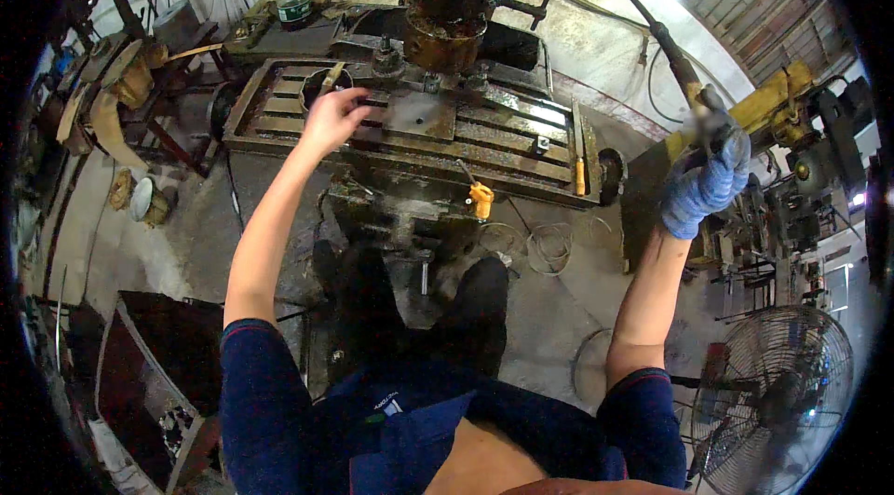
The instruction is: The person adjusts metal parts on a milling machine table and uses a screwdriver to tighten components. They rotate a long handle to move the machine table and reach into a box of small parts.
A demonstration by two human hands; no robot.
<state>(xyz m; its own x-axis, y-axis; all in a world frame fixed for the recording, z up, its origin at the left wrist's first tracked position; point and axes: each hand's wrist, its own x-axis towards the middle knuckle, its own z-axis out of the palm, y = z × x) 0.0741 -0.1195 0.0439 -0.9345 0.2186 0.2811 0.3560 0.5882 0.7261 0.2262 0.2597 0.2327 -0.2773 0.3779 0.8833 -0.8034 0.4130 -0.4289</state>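
Head view, person standing at drill press. Slotted machine table largest, rusty, stretching right from left hand. Long feed lever runs up-left from right hand toward machine head. Right hand in blue glove, fist wrapped tight round lever end. Left hand bare, fingers curled onto dark ring part at table's near-left corner; exact pinch unclear. Small yellow handle below table, between hands.

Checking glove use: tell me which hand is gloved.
The right hand, in a blue knit glove, grips the long lever; the left hand is bare.
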